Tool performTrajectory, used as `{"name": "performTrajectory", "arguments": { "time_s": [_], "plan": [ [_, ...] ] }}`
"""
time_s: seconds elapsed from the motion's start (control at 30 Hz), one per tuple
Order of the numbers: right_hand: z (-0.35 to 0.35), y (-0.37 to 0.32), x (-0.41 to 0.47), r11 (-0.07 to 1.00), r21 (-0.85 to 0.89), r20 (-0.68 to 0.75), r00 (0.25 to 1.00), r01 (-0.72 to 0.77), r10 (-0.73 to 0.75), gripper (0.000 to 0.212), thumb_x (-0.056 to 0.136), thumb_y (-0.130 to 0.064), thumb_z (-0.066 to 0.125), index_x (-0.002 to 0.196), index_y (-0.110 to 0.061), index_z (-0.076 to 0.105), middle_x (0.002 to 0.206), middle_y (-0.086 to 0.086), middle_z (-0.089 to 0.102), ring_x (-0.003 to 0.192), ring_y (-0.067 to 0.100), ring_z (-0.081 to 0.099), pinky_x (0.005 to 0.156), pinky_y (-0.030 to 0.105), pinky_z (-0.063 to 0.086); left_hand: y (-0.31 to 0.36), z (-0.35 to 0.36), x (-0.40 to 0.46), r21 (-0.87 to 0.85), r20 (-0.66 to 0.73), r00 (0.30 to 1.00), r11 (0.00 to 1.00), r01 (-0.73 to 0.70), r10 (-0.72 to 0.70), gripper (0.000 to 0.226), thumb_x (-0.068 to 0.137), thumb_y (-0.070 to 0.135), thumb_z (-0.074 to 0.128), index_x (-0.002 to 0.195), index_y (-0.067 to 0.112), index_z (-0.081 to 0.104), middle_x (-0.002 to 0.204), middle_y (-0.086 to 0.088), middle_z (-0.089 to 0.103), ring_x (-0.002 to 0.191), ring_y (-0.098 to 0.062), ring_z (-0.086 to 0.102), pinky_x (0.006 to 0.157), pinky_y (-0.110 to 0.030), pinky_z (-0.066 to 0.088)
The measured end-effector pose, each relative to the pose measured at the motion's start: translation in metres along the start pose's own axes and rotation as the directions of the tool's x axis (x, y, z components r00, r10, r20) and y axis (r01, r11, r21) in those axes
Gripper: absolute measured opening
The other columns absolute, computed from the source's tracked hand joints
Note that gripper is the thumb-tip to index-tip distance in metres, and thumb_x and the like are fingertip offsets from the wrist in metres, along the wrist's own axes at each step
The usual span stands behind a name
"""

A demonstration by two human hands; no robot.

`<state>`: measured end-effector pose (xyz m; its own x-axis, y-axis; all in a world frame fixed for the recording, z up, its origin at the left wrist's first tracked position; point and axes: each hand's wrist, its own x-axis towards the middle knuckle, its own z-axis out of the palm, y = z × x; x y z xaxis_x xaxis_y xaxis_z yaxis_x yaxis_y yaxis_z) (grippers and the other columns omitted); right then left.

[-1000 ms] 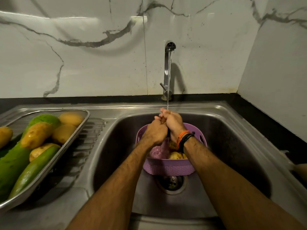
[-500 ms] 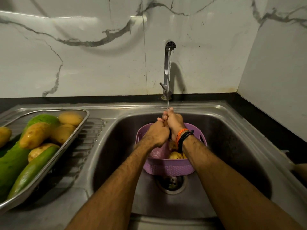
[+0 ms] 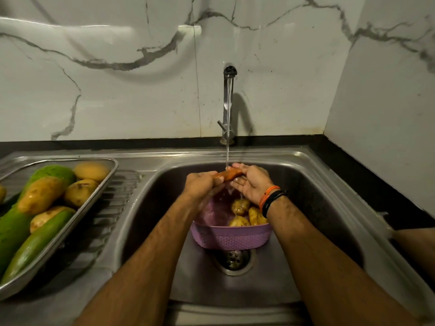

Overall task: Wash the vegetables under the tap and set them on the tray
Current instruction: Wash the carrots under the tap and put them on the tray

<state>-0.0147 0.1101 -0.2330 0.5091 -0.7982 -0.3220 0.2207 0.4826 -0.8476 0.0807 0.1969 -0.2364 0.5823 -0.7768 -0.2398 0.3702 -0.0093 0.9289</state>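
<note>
A carrot (image 3: 229,174) sits right under the tap (image 3: 228,100), in the running stream and above the purple basket (image 3: 231,237) in the sink (image 3: 313,208). The left hand (image 3: 202,187) has its fingers curled tight round the carrot's left end; the right hand (image 3: 250,184) cups its other end with fingers spread and relaxed. It looks stiff, light and wet, so probably slippery; a firm wrap round the thicker middle seems the safest hold. Potatoes (image 3: 244,214) wait in the basket below the tap. Far left of the tap, the tray (image 3: 103,184) on the counter carries washed potatoes and green gourds (image 3: 33,245).
</note>
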Motion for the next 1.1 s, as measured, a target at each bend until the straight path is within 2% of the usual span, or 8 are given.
{"name": "performTrajectory", "arguments": {
  "time_s": [0.13, 0.27, 0.4, 0.53, 0.6, 0.7, 0.87, 1.1],
  "plan": [
    [-0.005, 0.0, 0.002, 0.997, 0.071, 0.006, 1.0, -0.016, 0.015, 0.03, 0.104, -0.013, 0.037, 0.123, -0.001, 0.058, 0.125, 0.019, 0.062, 0.113, 0.028, 0.06, 0.092, 0.038, 0.045, 0.001, 0.004, -0.005, -0.172, -0.002, 0.998, 0.984, 0.055, -0.056, 0.04, 0.088, -0.017, 0.056, 0.127, -0.007, 0.051, 0.112, -0.02, 0.061, 0.109, -0.029, 0.063, 0.084, -0.035, 0.057],
    [0.001, -0.002, -0.006, 1.0, 0.013, 0.077, 0.997, 0.008, -0.009, 0.034, 0.103, -0.017, 0.037, 0.119, 0.002, 0.06, 0.122, 0.02, 0.065, 0.103, 0.026, 0.065, 0.094, 0.039, 0.049, 0.002, 0.003, -0.001, -0.327, -0.002, 0.996, 0.941, 0.085, -0.091, 0.026, 0.088, -0.001, 0.066, 0.113, -0.006, 0.062, 0.108, -0.02, 0.068, 0.099, -0.025, 0.069, 0.087, -0.039, 0.058],
    [0.019, -0.001, -0.025, 0.989, -0.136, 0.185, 0.982, 0.05, -0.024, 0.035, 0.103, -0.019, 0.039, 0.116, 0.003, 0.063, 0.112, 0.02, 0.069, 0.098, 0.027, 0.068, 0.086, 0.036, 0.056, 0.008, -0.002, -0.006, -0.429, 0.023, 0.995, 0.898, 0.099, -0.098, 0.028, 0.093, 0.017, 0.064, 0.112, -0.003, 0.064, 0.092, -0.015, 0.068, 0.07, -0.019, 0.069, 0.061, -0.028, 0.06],
    [0.04, 0.006, -0.041, 0.895, -0.364, 0.111, 0.966, 0.258, -0.234, 0.021, 0.097, -0.013, 0.053, 0.1, -0.001, 0.071, 0.09, 0.015, 0.074, 0.077, 0.023, 0.073, 0.066, 0.029, 0.061, 0.013, -0.011, -0.01, -0.42, -0.059, 0.993, 0.905, 0.068, -0.102, 0.028, 0.092, 0.008, 0.063, 0.117, -0.005, 0.064, 0.091, -0.015, 0.069, 0.07, -0.019, 0.07, 0.053, -0.026, 0.057],
    [0.043, 0.013, -0.04, 0.741, -0.54, 0.095, 0.904, 0.398, -0.417, 0.017, 0.093, -0.013, 0.057, 0.088, -0.01, 0.073, 0.077, 0.007, 0.074, 0.066, 0.019, 0.073, 0.061, 0.031, 0.061, 0.016, -0.016, -0.012, -0.275, -0.18, 0.982, 0.961, 0.002, -0.053, 0.009, 0.091, -0.002, 0.062, 0.098, 0.0, 0.066, 0.088, -0.017, 0.069, 0.065, -0.018, 0.069, 0.056, -0.029, 0.059],
    [0.047, 0.019, -0.039, 0.411, -0.779, 0.229, 0.826, 0.473, -0.514, 0.018, 0.086, -0.022, 0.057, 0.078, -0.018, 0.073, 0.073, 0.001, 0.073, 0.07, 0.019, 0.071, 0.07, 0.036, 0.06, 0.022, -0.034, -0.015, 0.042, -0.267, 0.963, 0.998, -0.037, 0.047, 0.028, 0.087, -0.006, 0.063, 0.103, 0.016, 0.057, 0.101, -0.02, 0.069, 0.08, -0.024, 0.07, 0.07, -0.038, 0.062],
    [0.048, 0.039, -0.037, -0.126, -0.88, 0.462, 0.887, 0.458, -0.011, 0.029, 0.08, -0.032, 0.055, 0.101, -0.018, 0.07, 0.107, 0.012, 0.07, 0.098, 0.031, 0.064, 0.084, 0.037, 0.053, 0.011, -0.086, 0.001, 0.6, -0.249, 0.961, 0.798, 0.052, 0.124, 0.048, 0.057, 0.01, 0.07, 0.101, 0.024, 0.053, 0.104, -0.015, 0.065, 0.09, -0.034, 0.071, 0.083, -0.047, 0.059],
    [0.054, 0.057, -0.05, -0.306, -0.814, 0.475, 0.869, 0.493, 0.137, 0.025, 0.087, -0.027, 0.06, 0.106, -0.012, 0.065, 0.117, 0.018, 0.062, 0.107, 0.035, 0.059, 0.083, 0.034, 0.047, 0.019, -0.081, -0.075, 0.922, -0.133, 0.986, 0.378, 0.087, 0.097, 0.049, 0.084, 0.015, 0.068, 0.131, 0.015, 0.056, 0.132, -0.008, 0.059, 0.12, -0.023, 0.057, 0.098, -0.028, 0.046]
  ]
}}
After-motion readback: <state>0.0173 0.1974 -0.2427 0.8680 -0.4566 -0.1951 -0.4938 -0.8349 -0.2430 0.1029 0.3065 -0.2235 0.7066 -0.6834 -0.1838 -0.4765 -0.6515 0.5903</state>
